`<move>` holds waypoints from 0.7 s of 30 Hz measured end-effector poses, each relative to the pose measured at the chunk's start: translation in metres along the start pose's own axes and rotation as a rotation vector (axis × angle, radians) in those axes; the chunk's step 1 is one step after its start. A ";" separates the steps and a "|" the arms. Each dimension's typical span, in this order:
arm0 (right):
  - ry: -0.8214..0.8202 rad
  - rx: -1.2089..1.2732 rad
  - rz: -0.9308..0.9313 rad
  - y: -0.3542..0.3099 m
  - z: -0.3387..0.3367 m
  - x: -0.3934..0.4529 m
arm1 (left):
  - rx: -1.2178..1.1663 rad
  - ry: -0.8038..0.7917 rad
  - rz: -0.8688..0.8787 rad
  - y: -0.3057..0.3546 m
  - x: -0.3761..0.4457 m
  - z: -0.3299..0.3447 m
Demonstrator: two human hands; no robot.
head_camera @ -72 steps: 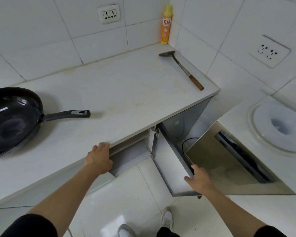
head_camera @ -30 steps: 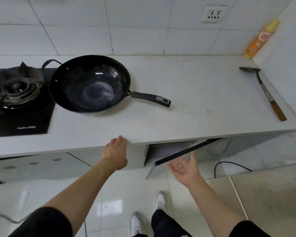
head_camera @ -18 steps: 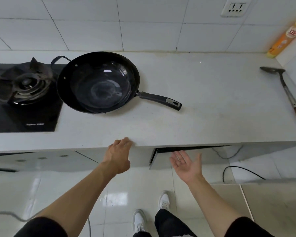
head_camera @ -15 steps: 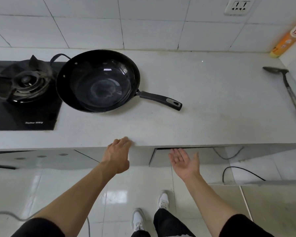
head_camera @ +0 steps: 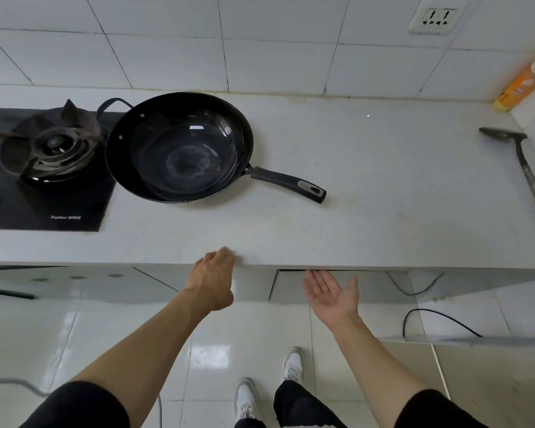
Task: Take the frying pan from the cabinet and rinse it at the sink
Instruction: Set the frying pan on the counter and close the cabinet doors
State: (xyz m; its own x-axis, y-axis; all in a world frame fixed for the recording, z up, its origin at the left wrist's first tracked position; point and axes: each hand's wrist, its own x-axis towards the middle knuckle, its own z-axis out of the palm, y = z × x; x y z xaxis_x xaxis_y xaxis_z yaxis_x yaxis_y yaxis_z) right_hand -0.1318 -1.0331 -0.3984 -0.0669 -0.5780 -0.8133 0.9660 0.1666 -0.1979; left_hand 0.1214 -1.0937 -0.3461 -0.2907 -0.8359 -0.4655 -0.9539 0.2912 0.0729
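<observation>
Head view: frying pan (head_camera: 179,146) beside stove (head_camera: 44,168); spatula (head_camera: 525,168) apart; both hands' fingers spread, empty.

- Bright, even, diffuse light throughout; source itself not in view.
- Shadows soft and short: a faint one under the frying pan (head_camera: 179,146) and its handle, a darker band beneath the countertop (head_camera: 368,186) overhang.
- Glare patches on the glossy floor tiles (head_camera: 210,353); small white glints inside the pan.
- Wide-angle bowing: tile joints and counter edge curve toward the frame borders.
- Centre sharp; bottle (head_camera: 525,81) at the right edge stretched and slightly soft.
</observation>
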 end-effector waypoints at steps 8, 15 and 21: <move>-0.017 -0.320 0.046 -0.013 0.011 -0.015 | -0.069 0.008 -0.033 0.002 -0.007 0.004; -0.073 -1.116 0.094 -0.017 0.038 -0.048 | -0.263 0.181 -0.114 0.014 -0.008 -0.019; -0.393 -1.455 -0.380 -0.026 0.098 -0.066 | -0.193 0.364 -0.148 0.006 -0.019 -0.056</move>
State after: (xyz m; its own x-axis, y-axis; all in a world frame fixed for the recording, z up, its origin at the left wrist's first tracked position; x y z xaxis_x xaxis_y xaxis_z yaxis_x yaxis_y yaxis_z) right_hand -0.1279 -1.0775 -0.2866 0.0488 -0.8914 -0.4505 -0.1739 0.4366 -0.8827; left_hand 0.1168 -1.1025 -0.2875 -0.1241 -0.9817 -0.1441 -0.9737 0.0925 0.2081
